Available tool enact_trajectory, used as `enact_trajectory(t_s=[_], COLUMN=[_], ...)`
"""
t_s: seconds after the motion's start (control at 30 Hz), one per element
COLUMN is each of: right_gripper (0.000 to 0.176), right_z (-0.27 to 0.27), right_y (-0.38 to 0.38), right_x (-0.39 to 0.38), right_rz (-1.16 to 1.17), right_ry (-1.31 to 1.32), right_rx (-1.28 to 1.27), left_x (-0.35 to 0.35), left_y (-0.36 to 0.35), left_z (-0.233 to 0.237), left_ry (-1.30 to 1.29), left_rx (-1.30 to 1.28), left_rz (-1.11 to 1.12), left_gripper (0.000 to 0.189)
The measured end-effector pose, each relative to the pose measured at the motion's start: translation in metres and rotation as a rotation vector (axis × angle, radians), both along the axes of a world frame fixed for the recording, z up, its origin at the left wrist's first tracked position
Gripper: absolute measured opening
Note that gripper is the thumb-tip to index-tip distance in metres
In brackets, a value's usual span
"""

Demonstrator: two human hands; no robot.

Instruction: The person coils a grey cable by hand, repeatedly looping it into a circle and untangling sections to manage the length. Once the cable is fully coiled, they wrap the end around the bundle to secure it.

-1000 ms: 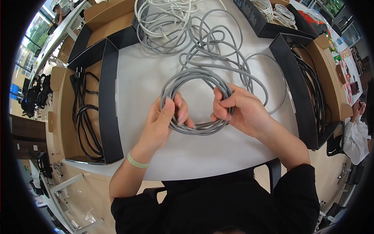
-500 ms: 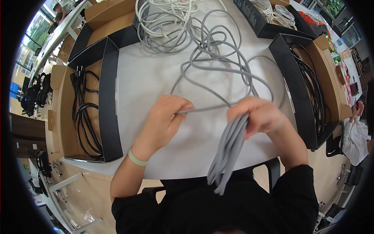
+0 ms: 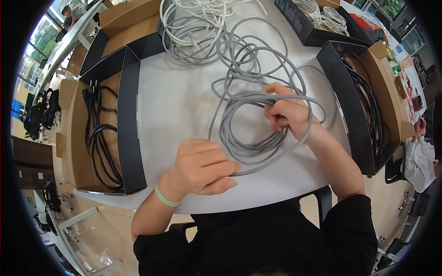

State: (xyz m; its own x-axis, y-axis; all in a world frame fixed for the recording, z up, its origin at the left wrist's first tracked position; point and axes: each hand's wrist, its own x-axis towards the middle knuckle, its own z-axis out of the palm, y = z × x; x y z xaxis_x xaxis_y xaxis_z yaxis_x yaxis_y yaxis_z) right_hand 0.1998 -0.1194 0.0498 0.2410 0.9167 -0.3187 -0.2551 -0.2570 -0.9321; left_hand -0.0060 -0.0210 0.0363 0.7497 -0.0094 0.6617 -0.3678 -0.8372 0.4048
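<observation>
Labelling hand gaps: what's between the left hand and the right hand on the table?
Head view: loops of the grey cable coil lie on the white table between the left hand and right hand; both grip it.

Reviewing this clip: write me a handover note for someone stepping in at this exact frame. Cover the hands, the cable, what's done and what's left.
Left hand: closed on one strand of the grey cable, near the front edge of the table.
Right hand: gripping the gathered loops at the coil's far side.
Things: the coil lies on the table between the hands. A loose tangle of grey cable runs beyond it towards the white cables. The left box and right box hold black cables.
Done: several loops gathered.
Left: probably winding in the loose tangle.
</observation>
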Motion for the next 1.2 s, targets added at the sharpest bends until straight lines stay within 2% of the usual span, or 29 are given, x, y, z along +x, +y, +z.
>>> enact_trajectory(t_s=[0.07, 0.13, 0.17, 0.23, 0.37, 0.47, 0.53, 0.57, 0.63, 0.77, 0.83, 0.87, 0.93, 1.07, 1.13, 1.2], right_gripper=[0.021, 0.022, 0.022, 0.021, 0.016, 0.014, 0.015, 0.015, 0.018, 0.017, 0.015, 0.015, 0.016, 0.016, 0.017, 0.017], right_z=[-0.012, -0.023, -0.020, -0.010, -0.015, -0.017, -0.014, -0.013, -0.011, -0.013, -0.013, -0.011, -0.008, -0.015, -0.014, -0.007], right_y=[0.002, 0.005, 0.003, -0.001, -0.004, -0.003, -0.003, -0.003, -0.002, 0.003, 0.005, 0.005, 0.004, 0.003, 0.003, 0.002], right_x=[0.004, 0.003, 0.003, 0.001, 0.004, 0.006, 0.008, 0.008, 0.009, 0.010, 0.005, 0.004, 0.002, -0.002, -0.005, -0.007], right_rz=[0.012, -0.065, -0.063, -0.017, 0.085, 0.118, 0.187, 0.187, 0.159, 0.099, -0.084, -0.083, -0.047, -0.060, -0.100, -0.076], right_ry=[-0.099, -0.794, -0.796, -1.290, -1.300, -1.244, -1.007, -1.006, -0.474, -0.368, -0.029, -0.030, 0.183, 0.323, 0.502, 0.449], right_rx=[-0.005, 0.350, 0.350, 0.384, 0.235, 0.218, 0.187, 0.187, 0.005, 0.062, 0.114, 0.114, 0.125, 0.157, 0.175, 0.179], left_x=[0.005, 0.009, 0.009, 0.009, 0.012, 0.013, 0.012, 0.012, 0.012, 0.012, 0.013, 0.012, 0.011, 0.014, 0.015, 0.015], left_y=[-0.005, -0.011, -0.012, -0.013, -0.016, -0.016, -0.014, -0.014, -0.015, -0.013, -0.014, -0.014, -0.014, -0.016, -0.018, -0.017], left_z=[-0.005, -0.014, -0.014, -0.012, -0.013, -0.012, -0.012, -0.011, -0.010, -0.006, -0.008, -0.009, -0.010, -0.010, -0.010, -0.013], left_ry=[0.049, 0.177, 0.175, 0.342, 0.364, 0.330, 0.419, 0.420, 0.377, 0.396, 0.429, 0.427, 0.502, 0.424, 0.418, 0.382], left_rx=[-0.025, -0.006, -0.007, -0.006, -0.017, -0.065, -0.059, -0.060, -0.220, -0.331, -0.385, -0.385, -0.405, -0.381, -0.373, -0.359], left_rz=[-0.001, 0.036, 0.037, -0.001, 0.010, 0.038, 0.053, 0.053, 0.134, 0.239, 0.246, 0.247, 0.259, 0.248, 0.226, 0.223], left_gripper=[0.016, 0.015, 0.015, 0.013, 0.017, 0.021, 0.024, 0.024, 0.028, 0.028, 0.031, 0.031, 0.031, 0.032, 0.035, 0.034])
